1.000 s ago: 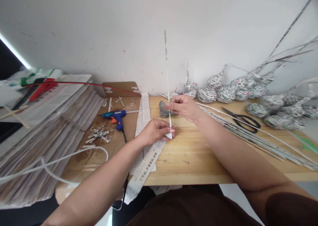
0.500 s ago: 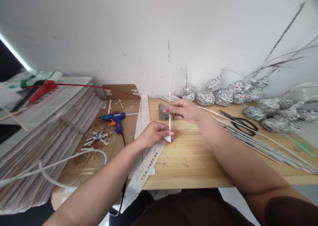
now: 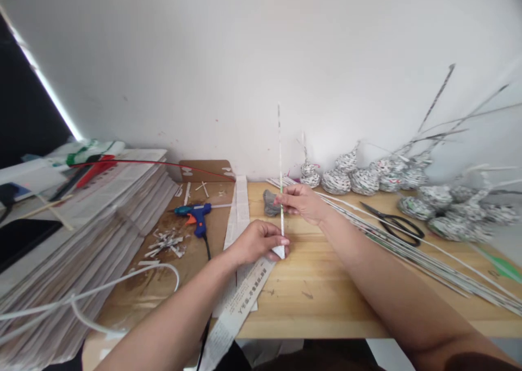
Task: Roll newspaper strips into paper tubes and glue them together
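A thin rolled paper stick (image 3: 280,153) stands nearly upright between my hands, with a newspaper strip (image 3: 240,300) running from its lower end down to the left, past the table's front edge. My left hand (image 3: 263,241) pinches the strip where it wraps the stick's bottom. Higher up, my right hand (image 3: 300,201) has its thumb and fingers closed round the stick. A grey lump (image 3: 271,203) lies on the table just behind my right fingers.
Left are a blue glue gun (image 3: 199,218), paper scraps (image 3: 165,244), a white cable (image 3: 122,276) and a tall newspaper stack (image 3: 122,224). Right are black scissors (image 3: 393,224), long paper sticks (image 3: 408,251) and several woven paper gourds (image 3: 365,181). More newspaper strips (image 3: 241,202) lie mid-table.
The camera view has tilted upward, so the whole scene sits lower. Both hands keep their grips on the stick and strip.
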`<action>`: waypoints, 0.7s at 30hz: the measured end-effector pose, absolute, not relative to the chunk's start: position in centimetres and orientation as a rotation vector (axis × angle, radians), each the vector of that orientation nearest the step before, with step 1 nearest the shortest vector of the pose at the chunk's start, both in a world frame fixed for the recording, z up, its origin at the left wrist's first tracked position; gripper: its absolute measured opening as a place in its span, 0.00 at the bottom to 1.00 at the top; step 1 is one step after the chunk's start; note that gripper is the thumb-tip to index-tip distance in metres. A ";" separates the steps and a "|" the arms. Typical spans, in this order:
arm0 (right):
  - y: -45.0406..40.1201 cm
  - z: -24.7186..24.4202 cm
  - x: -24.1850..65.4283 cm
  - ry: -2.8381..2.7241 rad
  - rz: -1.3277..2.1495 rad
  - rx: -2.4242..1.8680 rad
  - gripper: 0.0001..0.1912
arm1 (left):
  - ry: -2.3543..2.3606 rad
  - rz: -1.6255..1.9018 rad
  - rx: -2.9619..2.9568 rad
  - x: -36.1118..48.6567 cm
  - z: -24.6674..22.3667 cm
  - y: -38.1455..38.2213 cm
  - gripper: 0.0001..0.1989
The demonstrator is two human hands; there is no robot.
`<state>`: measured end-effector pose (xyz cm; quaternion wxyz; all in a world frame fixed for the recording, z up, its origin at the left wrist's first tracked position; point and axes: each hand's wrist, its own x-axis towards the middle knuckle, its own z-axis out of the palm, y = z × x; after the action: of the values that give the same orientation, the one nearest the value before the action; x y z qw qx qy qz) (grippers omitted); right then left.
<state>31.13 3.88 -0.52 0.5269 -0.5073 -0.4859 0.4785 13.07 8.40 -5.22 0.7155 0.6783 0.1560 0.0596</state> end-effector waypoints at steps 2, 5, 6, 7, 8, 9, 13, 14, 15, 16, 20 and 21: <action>3.7 -0.4 31.1 -1.182 1.212 -1.189 0.19 | 0.343 0.144 1.506 13.0 -5.2 8.4 0.17; 3.3 -0.2 31.2 -1.245 1.327 -1.124 0.19 | 0.344 0.160 1.494 13.0 -5.2 8.5 0.17; 3.3 -0.1 31.3 -1.243 1.337 -1.115 0.19 | 0.341 0.159 1.489 13.1 -5.2 8.4 0.17; 3.2 -0.1 31.2 -1.229 1.337 -1.117 0.18 | 0.336 0.159 1.485 13.1 -5.1 8.4 0.17; 3.2 0.0 31.2 -1.208 1.331 -1.125 0.17 | 0.332 0.166 1.481 13.1 -5.0 8.3 0.17; 3.2 0.1 31.1 -1.187 1.323 -1.136 0.17 | 0.332 0.177 1.478 13.1 -4.9 8.2 0.17; 3.1 1.1 30.5 -1.168 1.308 -1.149 0.18 | 0.355 0.196 1.474 12.7 -3.5 7.5 0.17; 3.0 1.4 30.4 -1.186 1.305 -1.144 0.18 | 0.365 0.192 1.481 12.4 -3.0 7.3 0.16; 2.9 1.7 30.2 -1.208 1.299 -1.141 0.18 | 0.378 0.189 1.491 12.1 -2.5 7.0 0.16; 2.8 2.0 30.0 -1.227 1.285 -1.144 0.18 | 0.393 0.188 1.503 11.7 -2.0 6.7 0.16; 1.7 2.6 28.8 -1.284 1.166 -1.204 0.18 | 0.460 0.186 1.495 10.0 -1.0 5.0 0.15; 1.3 2.7 28.4 -1.298 1.121 -1.223 0.19 | 0.476 0.184 1.484 9.6 -0.9 4.4 0.15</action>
<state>28.41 1.30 2.67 0.4949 -0.5045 -0.5355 0.4624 9.60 4.45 -0.88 0.7078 0.6680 0.2144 0.0827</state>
